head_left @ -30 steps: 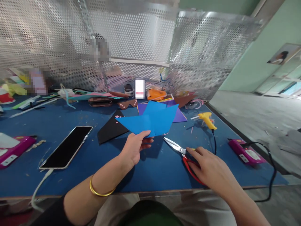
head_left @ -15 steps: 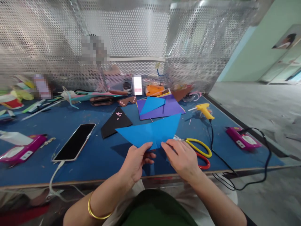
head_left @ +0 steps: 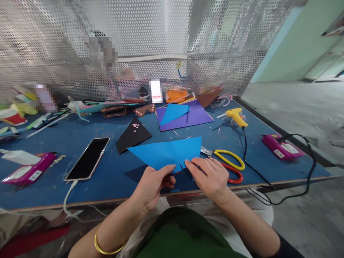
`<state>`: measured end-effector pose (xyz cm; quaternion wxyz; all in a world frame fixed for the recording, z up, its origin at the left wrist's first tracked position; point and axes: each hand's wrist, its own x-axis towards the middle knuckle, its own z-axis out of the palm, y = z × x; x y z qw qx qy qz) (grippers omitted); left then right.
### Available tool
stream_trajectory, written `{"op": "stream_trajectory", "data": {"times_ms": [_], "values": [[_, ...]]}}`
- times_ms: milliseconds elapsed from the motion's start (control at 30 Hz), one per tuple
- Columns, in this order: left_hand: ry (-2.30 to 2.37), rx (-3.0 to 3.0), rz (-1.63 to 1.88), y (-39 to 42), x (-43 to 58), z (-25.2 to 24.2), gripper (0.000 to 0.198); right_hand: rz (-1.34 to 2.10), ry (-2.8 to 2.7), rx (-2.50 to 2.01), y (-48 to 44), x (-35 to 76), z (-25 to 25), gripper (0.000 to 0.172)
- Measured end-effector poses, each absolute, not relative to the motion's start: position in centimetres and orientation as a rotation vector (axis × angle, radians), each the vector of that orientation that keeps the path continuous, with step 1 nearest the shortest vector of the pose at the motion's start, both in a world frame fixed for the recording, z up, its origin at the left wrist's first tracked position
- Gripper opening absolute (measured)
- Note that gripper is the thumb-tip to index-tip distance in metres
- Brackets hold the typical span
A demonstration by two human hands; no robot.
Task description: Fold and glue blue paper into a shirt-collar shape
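A folded piece of blue paper (head_left: 168, 152), shaped like a wide triangle, hovers just above the blue table (head_left: 115, 172). My left hand (head_left: 153, 184) pinches its near edge from the left. My right hand (head_left: 211, 175) pinches the same edge from the right. Just right of that hand lie scissors with a yellow and a red handle (head_left: 228, 163), untouched.
A phone (head_left: 88, 158) on a cable lies at the left, next to a black paper triangle (head_left: 133, 136). Purple paper with a blue scrap (head_left: 185, 116) lies behind. A yellow glue gun (head_left: 235, 116) and magenta boxes (head_left: 282, 150) sit at the sides. Perforated metal screens (head_left: 150, 39) wall the back.
My right hand left the scissors on the table and came over to grip the blue paper with the left. The paper came lower and nearer. A smaller blue piece now lies on the purple paper.
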<state>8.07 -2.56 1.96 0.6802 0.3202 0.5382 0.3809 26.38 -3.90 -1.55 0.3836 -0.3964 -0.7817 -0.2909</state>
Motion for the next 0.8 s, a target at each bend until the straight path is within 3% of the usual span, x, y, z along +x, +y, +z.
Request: {"op": "stream_trajectory", "data": {"times_ms": [500, 700, 800], "values": [[1.198, 0.686, 0.946, -3.0, 8.2, 1.9, 0.029, -0.583, -1.849, -1.07, -4.1, 26.0, -1.0, 0.009], [1.194, 0.622, 1.008, -2.4, 8.3, 1.8, 0.036, -0.698, -1.997, -0.966, -4.4, 26.2, -1.0, 0.021], [1.204, 0.614, 1.047, -2.1, 8.0, 1.9, 0.033, -0.684, -1.951, -1.123, -4.7, 27.6, -0.8, 0.026]]}}
